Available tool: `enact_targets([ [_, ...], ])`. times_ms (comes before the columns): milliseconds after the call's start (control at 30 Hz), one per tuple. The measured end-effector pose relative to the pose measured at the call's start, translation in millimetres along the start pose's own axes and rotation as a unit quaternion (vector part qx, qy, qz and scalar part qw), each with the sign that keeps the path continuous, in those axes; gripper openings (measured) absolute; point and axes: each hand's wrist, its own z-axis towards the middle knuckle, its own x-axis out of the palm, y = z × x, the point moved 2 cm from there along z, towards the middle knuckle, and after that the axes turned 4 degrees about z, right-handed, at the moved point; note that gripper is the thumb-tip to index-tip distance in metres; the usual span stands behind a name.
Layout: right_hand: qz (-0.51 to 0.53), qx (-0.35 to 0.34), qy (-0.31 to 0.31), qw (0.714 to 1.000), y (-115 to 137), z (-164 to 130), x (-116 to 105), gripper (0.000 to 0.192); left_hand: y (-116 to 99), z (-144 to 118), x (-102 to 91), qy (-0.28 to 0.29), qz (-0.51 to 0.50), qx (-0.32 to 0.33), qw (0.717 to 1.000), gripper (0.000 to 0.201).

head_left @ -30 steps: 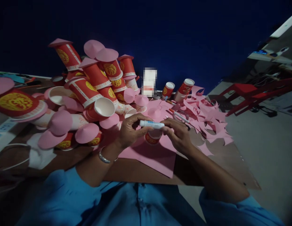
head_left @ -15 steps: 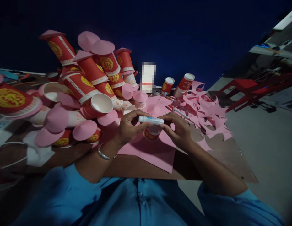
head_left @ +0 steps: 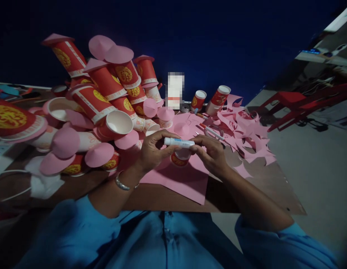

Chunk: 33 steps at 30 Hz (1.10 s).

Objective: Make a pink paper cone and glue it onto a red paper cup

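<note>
A white glue stick (head_left: 177, 142) lies level between my two hands. My left hand (head_left: 154, 151) pinches its left end with thumb and fingers. At the other end, my right hand (head_left: 211, 153) is closed on the tip. Directly below the stick stands a red paper cup (head_left: 179, 160) with a gold pattern, partly covered by the stick and my fingers. The cup rests on a pink paper sheet (head_left: 187, 181). Behind my hands sits a pink paper cone (head_left: 181, 128).
Many red cups with pink cone tops, such as this cup (head_left: 106, 84), are heaped on the left. Pink paper scraps (head_left: 246, 130) cover the right, beside a pen (head_left: 214, 132). Two more cups (head_left: 198, 100) stand at the back. A red stool (head_left: 288, 102) is on the floor.
Both hands keep the glue stick in nearly the same place. The view has shifted very slightly, so the heaped cups appear a little further left.
</note>
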Motion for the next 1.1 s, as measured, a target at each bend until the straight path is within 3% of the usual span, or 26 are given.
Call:
enact_targets([
  [233,-0.018,-0.023,-0.019,0.999,-1,0,0,0.021,0,1,-1.5,-0.004,0.020,0.000,1.000,0.022],
  [400,-0.010,0.000,0.011,1.000,-4,0,0,0.034,0,0,-1.6,-0.009,0.035,0.001,0.999,0.023],
  [667,-0.018,-0.029,-0.008,0.999,-2,1,0,0.016,4,-1,-1.1,0.001,0.013,-0.022,1.000,0.025],
  [900,-0.003,0.012,0.016,1.000,-7,0,1,0.029,8,0,0.3,-0.006,0.008,-0.031,0.999,0.030],
  [1100,0.017,-0.032,-0.017,0.999,-10,0,5,0.022,14,-1,1.3,-0.012,0.001,-0.044,0.999,0.034],
])
